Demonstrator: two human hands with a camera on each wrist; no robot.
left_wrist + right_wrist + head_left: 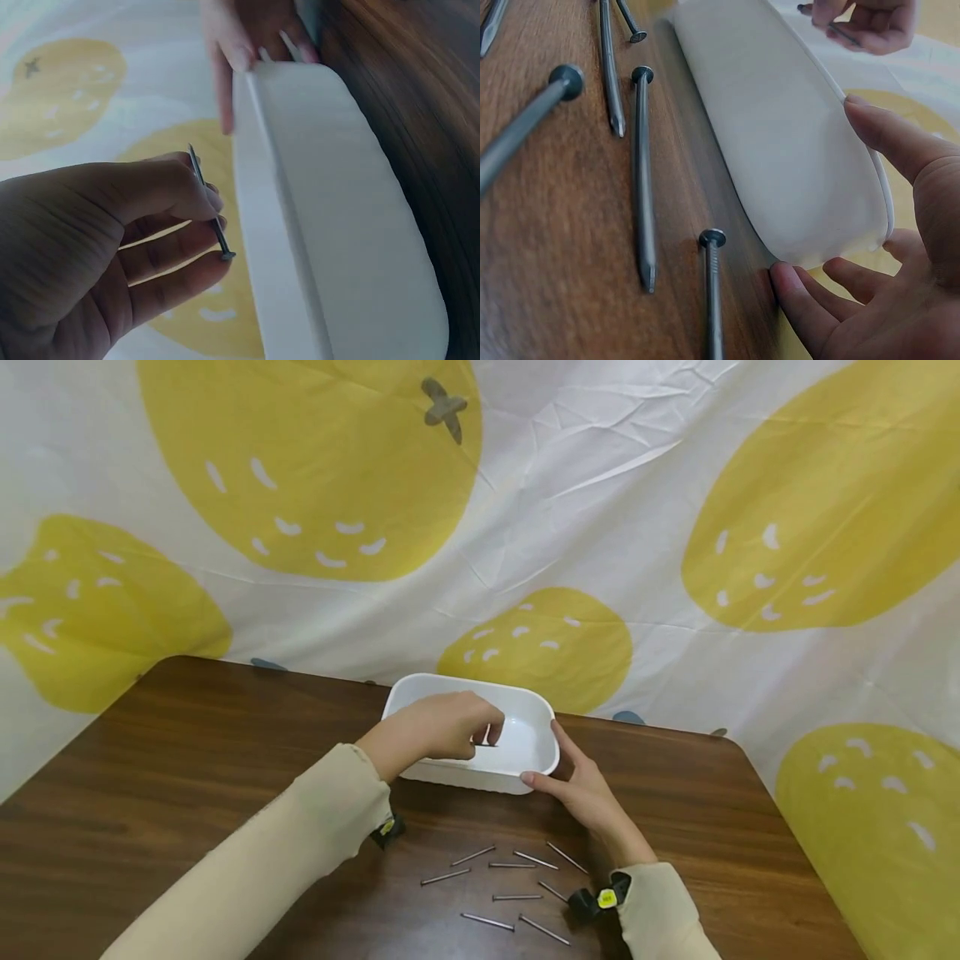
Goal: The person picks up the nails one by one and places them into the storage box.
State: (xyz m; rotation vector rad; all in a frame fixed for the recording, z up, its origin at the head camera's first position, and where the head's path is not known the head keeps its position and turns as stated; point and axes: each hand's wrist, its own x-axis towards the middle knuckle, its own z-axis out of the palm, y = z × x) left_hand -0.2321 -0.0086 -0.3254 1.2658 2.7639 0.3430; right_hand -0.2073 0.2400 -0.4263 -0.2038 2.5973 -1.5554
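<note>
A white rectangular tub (467, 776) with rounded corners stands near the back of the table. Over its opening, my left hand (442, 727) pinches a steel nail (201, 176) between thumb and fingers, the flat head at the fingertip end in the left wrist view. My right hand (588, 789) grips the tub's right end. Its thumb lies on the rim while the other fingers spread along the end wall, as the right wrist view shows. Most of the tub's left inside is hidden behind my left hand.
Several loose nails (517, 897) lie scattered at different angles on the brown wooden table (187, 793), in front of the tub and close to my right wrist. A white cloth with yellow fruit prints (570, 552) hangs right behind the table's back edge.
</note>
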